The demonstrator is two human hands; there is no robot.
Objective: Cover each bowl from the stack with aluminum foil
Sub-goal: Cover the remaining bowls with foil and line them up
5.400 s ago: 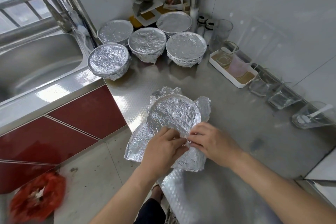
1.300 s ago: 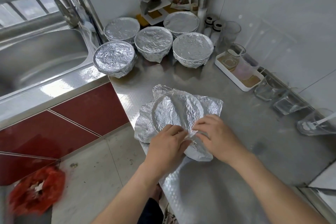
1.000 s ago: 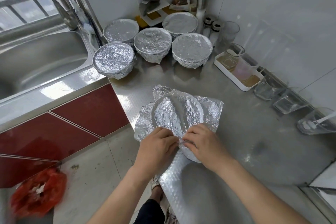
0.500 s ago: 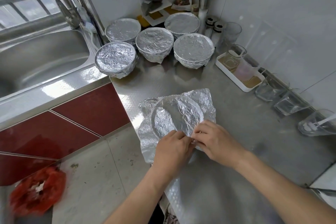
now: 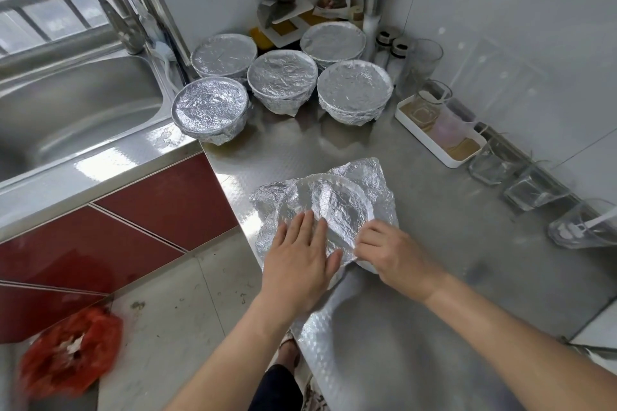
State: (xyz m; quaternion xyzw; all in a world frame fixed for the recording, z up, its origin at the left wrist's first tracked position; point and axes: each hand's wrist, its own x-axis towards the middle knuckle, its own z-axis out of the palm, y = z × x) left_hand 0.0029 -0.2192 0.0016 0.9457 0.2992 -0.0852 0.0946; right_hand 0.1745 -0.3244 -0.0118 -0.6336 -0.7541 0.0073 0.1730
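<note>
A bowl draped in a crinkled aluminum foil sheet [image 5: 337,200] sits near the front edge of the steel counter [image 5: 434,260]; the bowl's round rim shows through the foil. My left hand [image 5: 300,260] lies flat with straight fingers pressing the foil's near left side. My right hand [image 5: 384,250] pinches the foil's near edge at the bowl's rim. Several foil-covered bowls [image 5: 282,80] stand grouped at the back of the counter.
A steel sink [image 5: 66,110] lies to the left. A white tray with glasses [image 5: 437,130] and a row of glass cups [image 5: 534,190] line the right wall. Shelves, a packet and shakers [image 5: 390,47] fill the back corner. A red bag [image 5: 70,350] is on the floor.
The foil-draped bowl has been turned on the counter. My left hand let go of its pinch and now lies flat on the foil; my right hand still pinches the edge.
</note>
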